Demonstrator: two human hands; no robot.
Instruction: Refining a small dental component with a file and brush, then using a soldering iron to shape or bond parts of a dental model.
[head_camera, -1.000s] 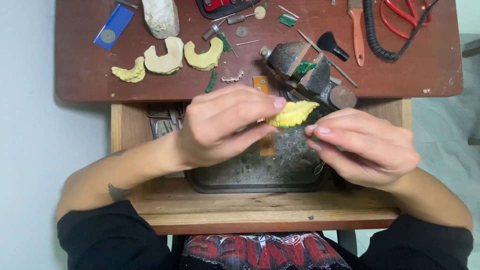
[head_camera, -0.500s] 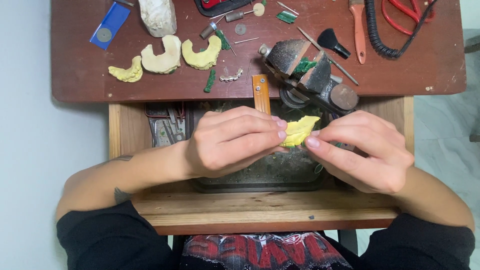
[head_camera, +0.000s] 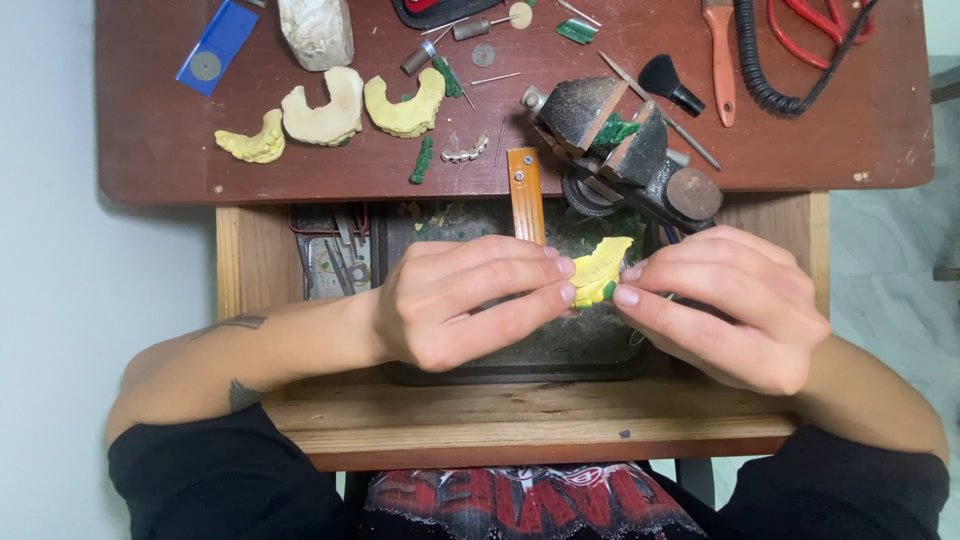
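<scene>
Moved: compared with half a second ago, both hands and the yellow cast sit almost unchanged, the cast tipped slightly more upright.
Left hand (head_camera: 470, 300): fingertips pinched on the yellow dental cast (head_camera: 600, 270).
Right hand (head_camera: 720, 305): thumb and forefinger grasping the cast's other side.
Cast place: held between both hands above the dark tray (head_camera: 520, 350) of the open drawer, just below the bench vise (head_camera: 625, 145).
Edges: tabletop (head_camera: 160, 150) front edge runs just beyond the hands; wooden drawer rim (head_camera: 500, 420) lies near the body.
Open room: bare wood left of the tray.
Surface: reddish tabletop carrying three more casts (head_camera: 330, 105), a blue card (head_camera: 215, 45), red scissors (head_camera: 815, 20).
Room: pale floor either side.
</scene>
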